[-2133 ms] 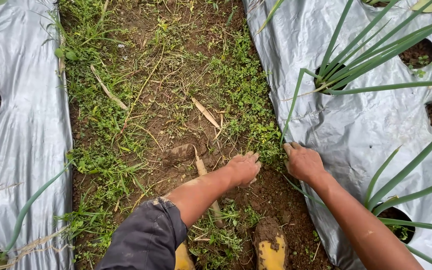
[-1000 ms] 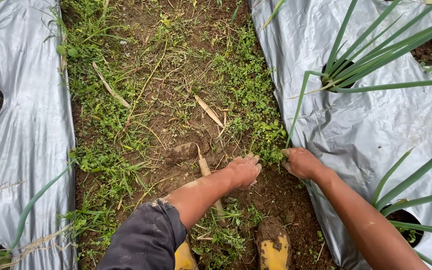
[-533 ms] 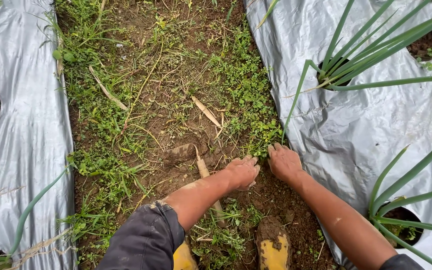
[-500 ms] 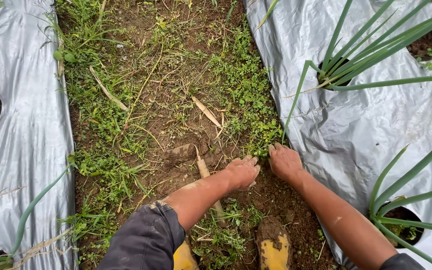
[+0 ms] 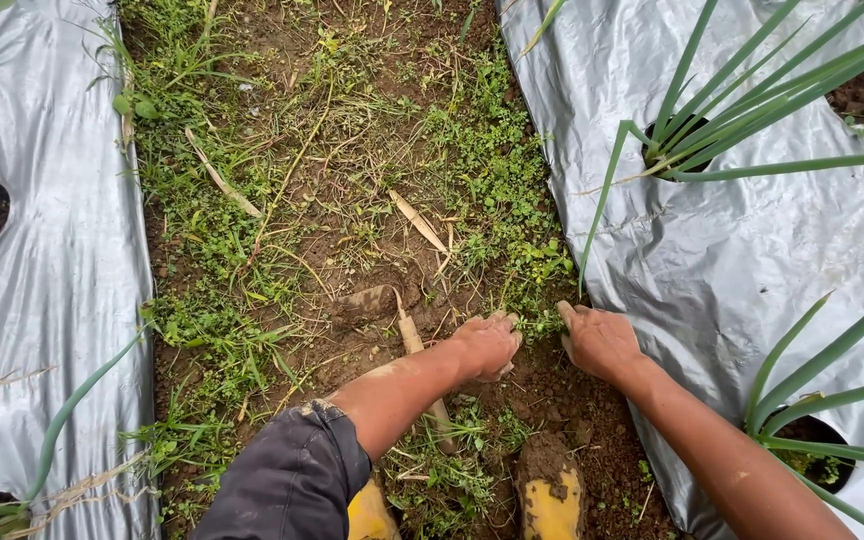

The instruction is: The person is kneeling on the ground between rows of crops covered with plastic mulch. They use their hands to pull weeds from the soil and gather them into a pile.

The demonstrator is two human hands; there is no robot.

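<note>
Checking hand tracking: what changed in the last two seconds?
The right hand left the silver sheet's edge, slid toward the left hand, then eased back a little, fingers in the weeds. The left hand stayed on the soil; the muddy hoe and yellow boots did not move.

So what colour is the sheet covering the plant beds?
Shiny silver-grey plastic sheet, seen in the head view.

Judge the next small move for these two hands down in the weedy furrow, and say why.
Probably: close the right hand on the small weeds at its fingertips and pull them up. Both hands are on the soil with that green tuft between them, beside the silver mulch sheet. Behind the left hand the soil is already bare, while weeds ahead stand thick.
</note>
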